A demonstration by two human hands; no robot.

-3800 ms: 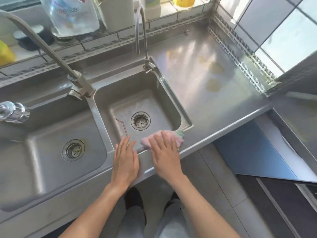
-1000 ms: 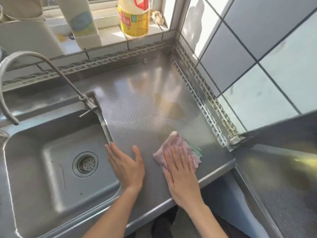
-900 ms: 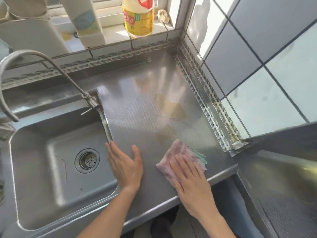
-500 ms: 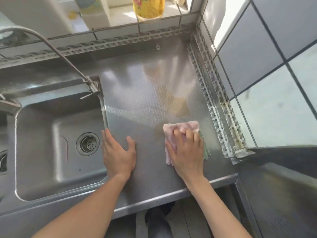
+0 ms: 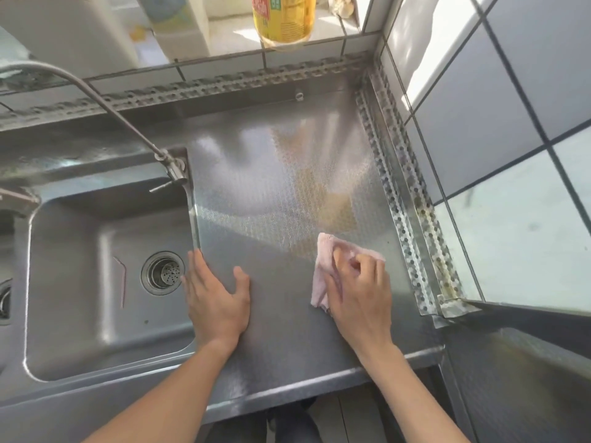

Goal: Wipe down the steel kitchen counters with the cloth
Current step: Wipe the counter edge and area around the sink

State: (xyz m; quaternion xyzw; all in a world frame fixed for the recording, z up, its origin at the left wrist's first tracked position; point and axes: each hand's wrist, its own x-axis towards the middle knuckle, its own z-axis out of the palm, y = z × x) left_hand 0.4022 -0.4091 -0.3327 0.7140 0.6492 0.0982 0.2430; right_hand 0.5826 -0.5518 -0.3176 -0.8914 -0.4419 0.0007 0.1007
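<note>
The steel counter (image 5: 275, 193) has a dimpled surface and fills the middle of the view, with yellowish stains near its right side. A pink cloth (image 5: 323, 263) lies on the counter's near right part. My right hand (image 5: 361, 292) presses on the cloth with curled fingers and covers most of it. My left hand (image 5: 217, 298) lies flat, fingers apart, on the counter beside the sink's right rim and holds nothing.
A steel sink (image 5: 80, 282) with a drain (image 5: 163, 273) sits to the left, a thin curved tap (image 5: 96, 94) at its back corner. A yellow oil bottle (image 5: 283, 17) stands on the tiled sill. Tiled wall (image 5: 495, 123) bounds the right; another steel surface (image 5: 518, 378) lies lower right.
My right hand slid the cloth from the sink's front rim rightward onto the counter, then a little farther back; its fingers now curl on the cloth. My left hand rests by the sink rim.
</note>
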